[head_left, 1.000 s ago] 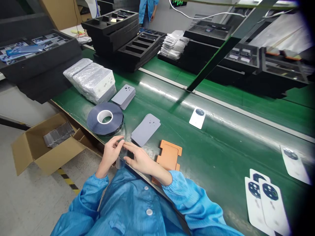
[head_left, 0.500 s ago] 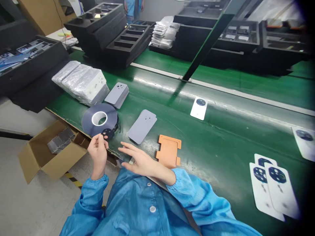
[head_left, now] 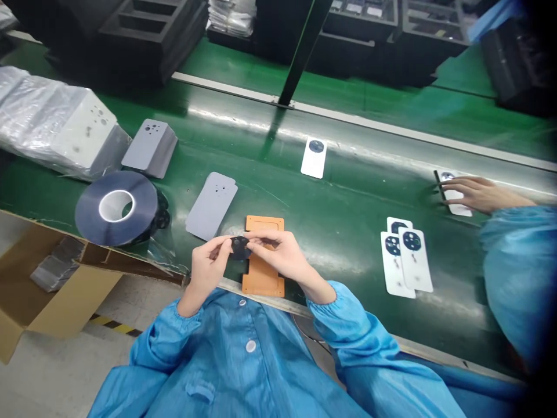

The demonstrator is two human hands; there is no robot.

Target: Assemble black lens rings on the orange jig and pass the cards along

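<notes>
A round black sticker with holes (head_left: 239, 248) is pinched by its left edge in my left hand (head_left: 209, 262). My right hand (head_left: 281, 253) grips the same sticker's right edge between thumb and fingertips. Both hands hold it just above the left side of an orange fixture plate (head_left: 263, 278), which my right hand partly hides. Left of the fixture lies a thin stack of grey phone back panels (head_left: 211, 206). Farther left sits a big roll of film (head_left: 89, 203) with a white core, dark stickers showing at its right side.
A taller stack of grey panels (head_left: 148, 145) and plastic-wrapped white panels (head_left: 82, 133) stand at the left. White panels with dark camera rings (head_left: 415, 273) lie right. A co-worker's hand (head_left: 483, 194) touches another white panel. Black trays (head_left: 143, 40) line the back; a carton (head_left: 73, 302) stands below.
My left hand has carried the black sticker right, away from the roll, to the fixture. My right hand has closed on its other edge. A co-worker's arm has entered at the right.
</notes>
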